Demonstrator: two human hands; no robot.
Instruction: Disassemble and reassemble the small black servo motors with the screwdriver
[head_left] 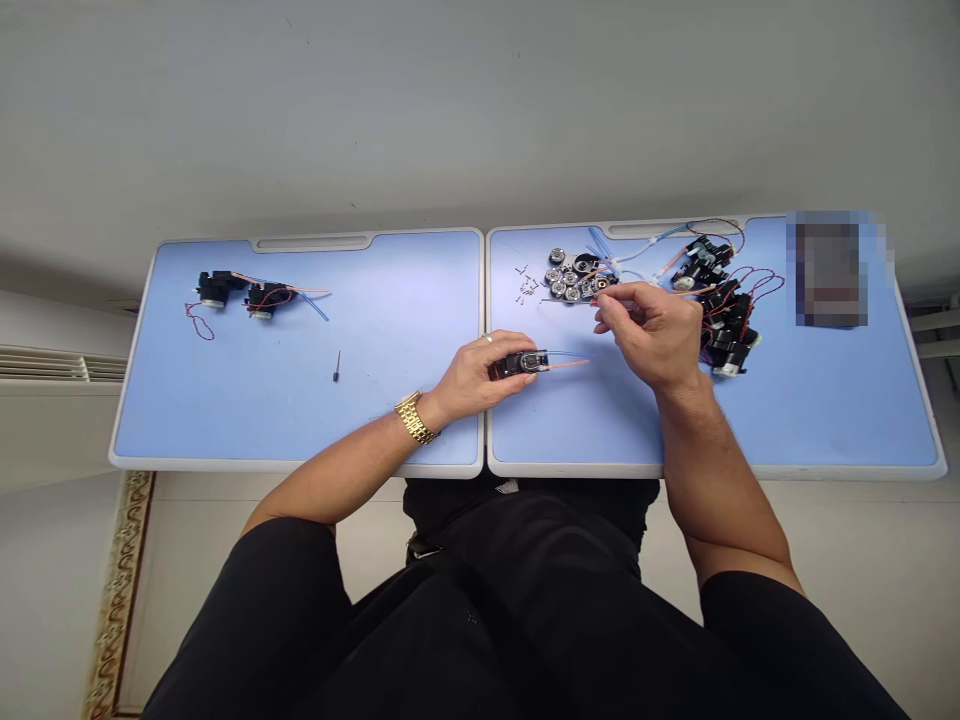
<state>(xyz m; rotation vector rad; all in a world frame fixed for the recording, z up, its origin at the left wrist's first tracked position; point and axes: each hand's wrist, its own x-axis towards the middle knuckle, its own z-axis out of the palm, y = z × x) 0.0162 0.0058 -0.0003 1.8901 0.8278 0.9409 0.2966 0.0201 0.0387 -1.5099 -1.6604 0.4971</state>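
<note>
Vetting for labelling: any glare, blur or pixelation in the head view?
Head view: pale sheen near the central seam of the blue rectangular tabletop; head view: pixelated dark rectangular object, far right; head view: left hand and right hand without obvious motion blur.

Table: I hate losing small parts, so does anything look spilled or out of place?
Tiny pieces lie strewn beside the grouped metal parts, which looks spilled, though possibly deliberate. Nothing else stands out.

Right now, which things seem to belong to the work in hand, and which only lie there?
Probably the job:
black unit in left hand
thin tool in right hand
small screws
round metal parts
other wired black units

Probably just lying there:
small black-headed pin
blurred dark object, far right
</note>
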